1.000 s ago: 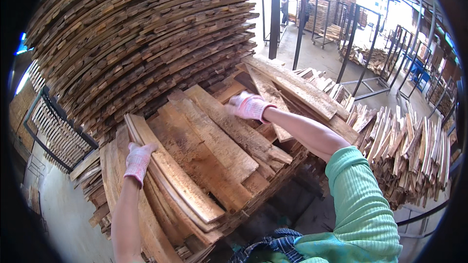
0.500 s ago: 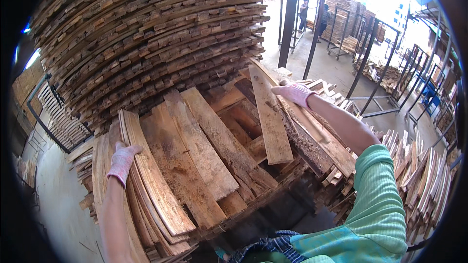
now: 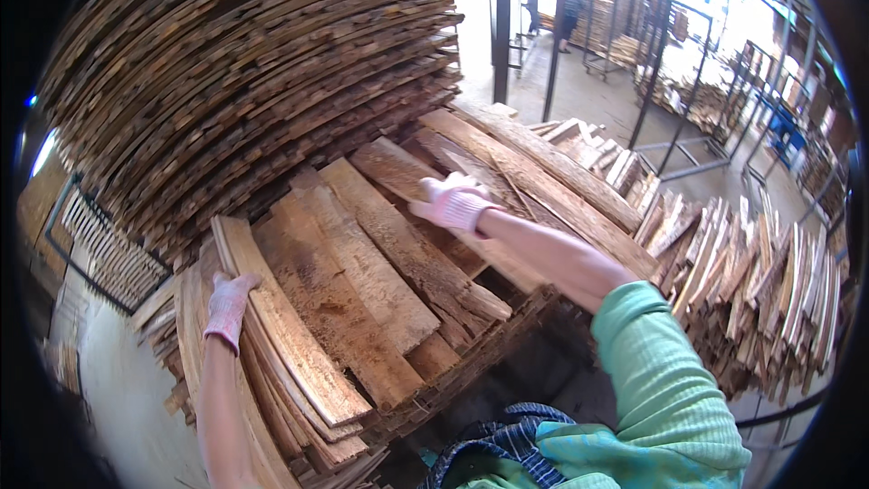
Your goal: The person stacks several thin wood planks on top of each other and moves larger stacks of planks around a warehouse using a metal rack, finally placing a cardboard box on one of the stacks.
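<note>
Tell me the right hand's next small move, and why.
Probably nudge the plank under the right hand leftward, closer to the neighbouring board, because a gap shows between their near ends.

Worn items, as I observe: pale pink knit gloves (image 3: 457, 204), deeper-pink cuffs (image 3: 223, 341), ribbed light-green sleeve (image 3: 656, 344), turquoise-patterned fabric (image 3: 584, 448), dark-blue checked cloth (image 3: 507, 442).

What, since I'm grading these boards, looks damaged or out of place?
The ragged board left of the right hand has an uneven near end with what look like splits, unlike the straighter-cut board beside it. Brown crumbs, perhaps sawdust, litter the wider board further left.
</note>
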### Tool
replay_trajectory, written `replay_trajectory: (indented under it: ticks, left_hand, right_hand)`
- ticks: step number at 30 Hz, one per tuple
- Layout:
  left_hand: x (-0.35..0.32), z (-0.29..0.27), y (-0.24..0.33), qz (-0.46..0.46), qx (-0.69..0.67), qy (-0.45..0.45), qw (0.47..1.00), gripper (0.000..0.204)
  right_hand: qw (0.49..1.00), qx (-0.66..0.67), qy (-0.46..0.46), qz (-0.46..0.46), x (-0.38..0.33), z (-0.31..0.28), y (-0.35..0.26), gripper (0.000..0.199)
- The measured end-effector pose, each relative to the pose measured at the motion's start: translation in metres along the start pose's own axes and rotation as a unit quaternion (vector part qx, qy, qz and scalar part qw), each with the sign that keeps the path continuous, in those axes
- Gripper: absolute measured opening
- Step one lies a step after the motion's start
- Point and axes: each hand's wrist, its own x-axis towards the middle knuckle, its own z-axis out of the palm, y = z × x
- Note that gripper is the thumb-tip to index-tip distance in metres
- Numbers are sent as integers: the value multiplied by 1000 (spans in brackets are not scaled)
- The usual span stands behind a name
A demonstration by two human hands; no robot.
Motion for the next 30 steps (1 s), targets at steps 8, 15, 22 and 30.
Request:
replay_trajectory:
  ticks: [8, 15, 22, 30]
  left_hand:
    - [25, -10, -36, 56, -20, 19, 998, 66]
    - [0, -21, -18, 38, -19, 14, 999, 63]
    - [-31, -19, -19, 14, -38, -4, 999, 81]
    - [-100, -25, 2, -42, 1, -30, 999, 90]
  right_hand:
    - [994, 72, 55, -54, 10, 49, -19, 41]
    - [960, -169, 209, -73, 1, 8, 71, 63]
    - [910, -242, 261, -213, 57, 34, 104, 22]
    - [951, -175, 180, -178, 81, -46, 34, 45]
